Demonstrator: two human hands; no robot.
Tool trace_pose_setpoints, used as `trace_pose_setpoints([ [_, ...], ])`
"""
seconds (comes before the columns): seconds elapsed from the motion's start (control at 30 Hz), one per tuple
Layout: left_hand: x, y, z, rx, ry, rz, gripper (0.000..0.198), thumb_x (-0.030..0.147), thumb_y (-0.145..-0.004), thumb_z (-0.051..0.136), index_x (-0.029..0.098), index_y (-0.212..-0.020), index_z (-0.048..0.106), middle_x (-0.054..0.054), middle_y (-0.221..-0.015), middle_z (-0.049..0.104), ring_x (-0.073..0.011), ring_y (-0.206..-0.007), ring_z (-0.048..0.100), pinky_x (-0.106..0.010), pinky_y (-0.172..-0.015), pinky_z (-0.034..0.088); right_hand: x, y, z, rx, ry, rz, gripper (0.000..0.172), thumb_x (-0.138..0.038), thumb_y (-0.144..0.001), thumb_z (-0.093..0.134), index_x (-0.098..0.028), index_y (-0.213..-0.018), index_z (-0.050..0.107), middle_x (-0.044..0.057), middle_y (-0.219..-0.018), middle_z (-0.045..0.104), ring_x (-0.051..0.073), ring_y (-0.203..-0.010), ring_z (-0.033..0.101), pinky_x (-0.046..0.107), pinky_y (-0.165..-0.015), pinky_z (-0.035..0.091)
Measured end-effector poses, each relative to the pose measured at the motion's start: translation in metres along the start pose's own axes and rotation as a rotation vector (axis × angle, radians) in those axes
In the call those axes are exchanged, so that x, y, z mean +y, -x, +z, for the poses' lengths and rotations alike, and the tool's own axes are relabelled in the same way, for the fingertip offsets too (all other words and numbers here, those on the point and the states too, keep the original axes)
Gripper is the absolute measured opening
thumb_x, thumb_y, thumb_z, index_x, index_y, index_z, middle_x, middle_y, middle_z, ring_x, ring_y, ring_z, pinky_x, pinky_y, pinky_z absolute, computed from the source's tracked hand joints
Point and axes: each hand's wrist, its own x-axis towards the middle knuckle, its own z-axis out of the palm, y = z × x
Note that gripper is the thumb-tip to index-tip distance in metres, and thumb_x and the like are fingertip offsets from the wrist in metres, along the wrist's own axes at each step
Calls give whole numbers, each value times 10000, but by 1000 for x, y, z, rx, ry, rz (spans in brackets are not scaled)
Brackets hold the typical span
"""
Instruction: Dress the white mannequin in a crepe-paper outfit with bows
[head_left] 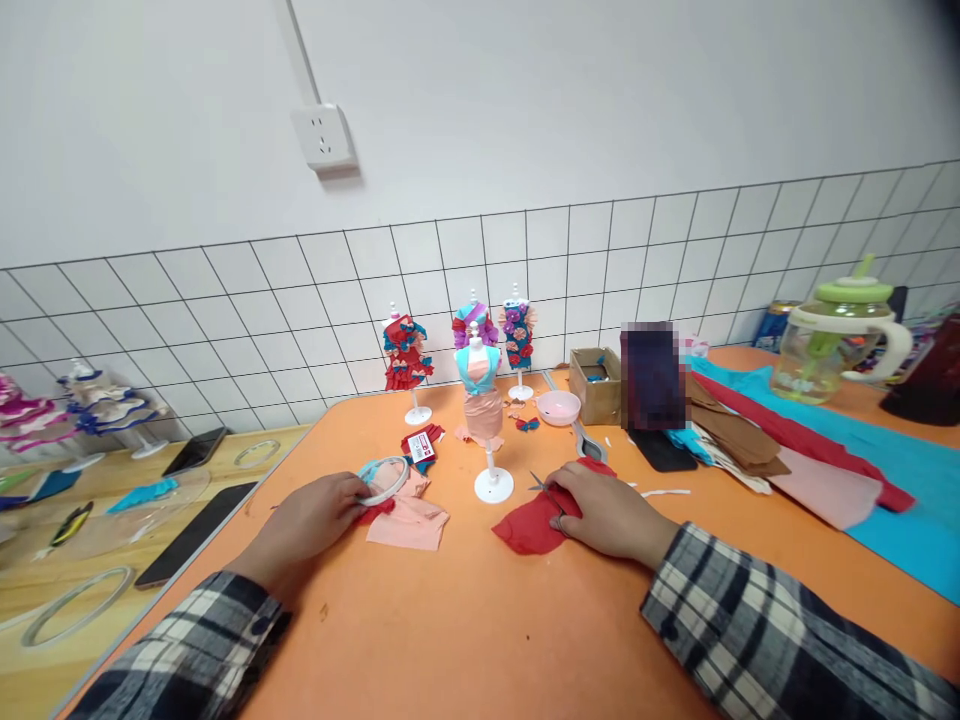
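Observation:
My left hand [326,508] grips the near-left edge of a thin white tape roll [403,480]. The roll sits over scraps of peach crepe paper [409,525], with red and light blue bits beside it. To the right, my right hand [596,510] is closed around small scissors [538,483], their blades apart and pointing left. Under that hand lies a piece of red crepe paper [529,525]. Between my hands stands a mini dress form [480,410] on a white round base, wearing a light blue top and a peach wrapped skirt.
Behind are several dressed mini forms [407,355]. A pink bowl [559,406], a cardboard box [596,388], a grey-handled tool [590,445] and a propped, blurred-out phone-like object [655,378] stand right of centre. Further right are crepe sheets [825,480] and a green-lidded jug [817,350].

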Motion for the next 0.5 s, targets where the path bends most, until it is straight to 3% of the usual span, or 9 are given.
trace_pose_setpoints([
  [0.17,16,-9,9,173,-73,-57,297,355,-925,401,245,-984,670,-62,-1093,693,-237,-887,675,-297,-658,481,-2,0,0,-5,19,28,433,-390,-798,614,-232,-1199,579,75,-1238,598,272,-1079,590,325,-771,423],
  [0.27,22,-8,6,253,-90,-67,324,348,-914,425,224,-1111,650,-106,-1212,641,-294,-1018,632,-372,-778,499,-6,0,2,13,21,50,426,-408,-797,611,-233,-1186,590,72,-1217,611,276,-1070,595,333,-773,425],
  [0.33,30,-1,0,412,-131,-11,315,295,-891,464,196,-1128,646,-140,-1169,643,-324,-1053,602,-440,-854,478,-11,1,4,23,7,46,408,-391,-792,611,-232,-1168,602,66,-1175,633,274,-1061,600,339,-798,426],
  [0.4,51,11,-6,608,-144,196,258,187,-875,475,199,-1046,667,-121,-1034,673,-291,-975,619,-433,-844,480,-18,3,8,26,-14,38,387,-343,-777,615,-229,-1146,614,63,-1141,648,271,-1047,607,339,-814,426],
  [0.5,109,29,-9,670,-36,692,293,99,-854,504,203,-1090,641,-74,-972,693,-223,-947,623,-367,-875,482,-31,7,13,26,-51,41,388,-335,-768,625,-222,-1139,621,76,-1136,651,277,-1035,612,347,-819,431],
])
